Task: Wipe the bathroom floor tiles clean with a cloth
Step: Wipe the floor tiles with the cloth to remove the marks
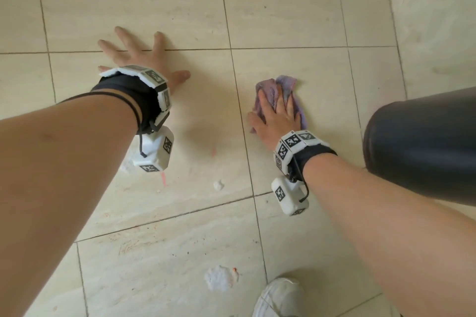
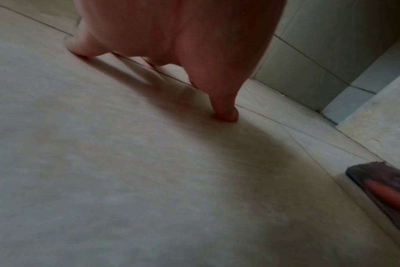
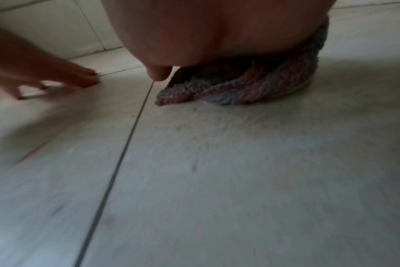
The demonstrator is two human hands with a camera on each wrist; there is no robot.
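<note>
Cloth point(image 1: 288, 85) — under flat right hand point(image 1: 277, 121)

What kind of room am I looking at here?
Probably a bathroom or another tiled wet room: pale floor tiles with dark grout lines, tiled walls meeting the floor, and white foamy patches being wiped with a purple cloth.

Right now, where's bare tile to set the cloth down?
Bare tile lies beyond the spread left hand and the crumpled purple cloth under the right hand, and between the two hands. Crowded nearer the person: white foam blobs, red smears, white shoe.
</note>
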